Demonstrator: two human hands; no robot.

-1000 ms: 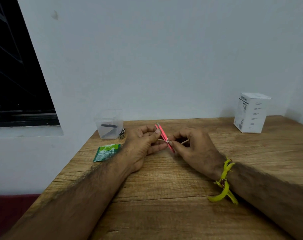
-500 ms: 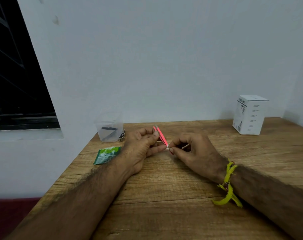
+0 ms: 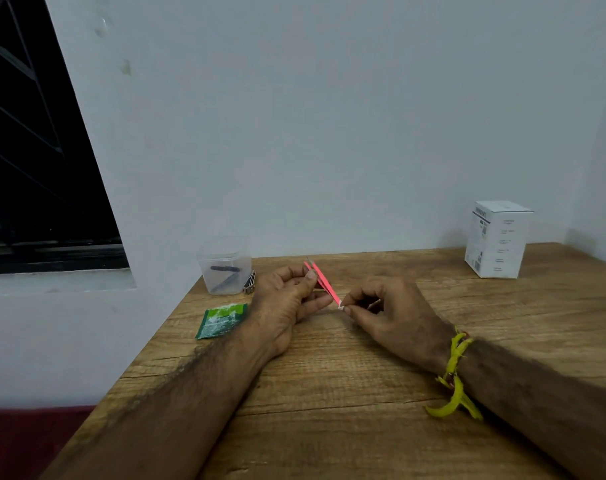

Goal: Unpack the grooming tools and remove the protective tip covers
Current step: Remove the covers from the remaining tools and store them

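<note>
Surface (image 3: 329,393) of wood grain carries everything, and nothing resting on it has moved over the last second: the white carton (image 3: 497,242) stands at the far right by the wall, the clear tub (image 3: 225,266) with dark tools inside sits at the far left with a small metal clipper (image 3: 249,283) touching its side, and the green sachet (image 3: 221,319) lies flat just nearer.

What has changed is between the hands. The left hand (image 3: 287,299) grips the pink tweezers (image 3: 321,280) partway along, thumb curled over the shaft, much as before. The right hand (image 3: 391,315) has drawn rightward and a little toward the person, so its pinching fingers (image 3: 346,309), which a second ago were near the middle of the tool, now close on the pale tip cover (image 3: 340,305) at the very end. A thin pale stick juts from behind that hand; what it is cannot be told.

The cover looks nearly off, perhaps only just seated on the tip, so this removal seems close to done. The tools in the tub remain to be unpacked.
</note>
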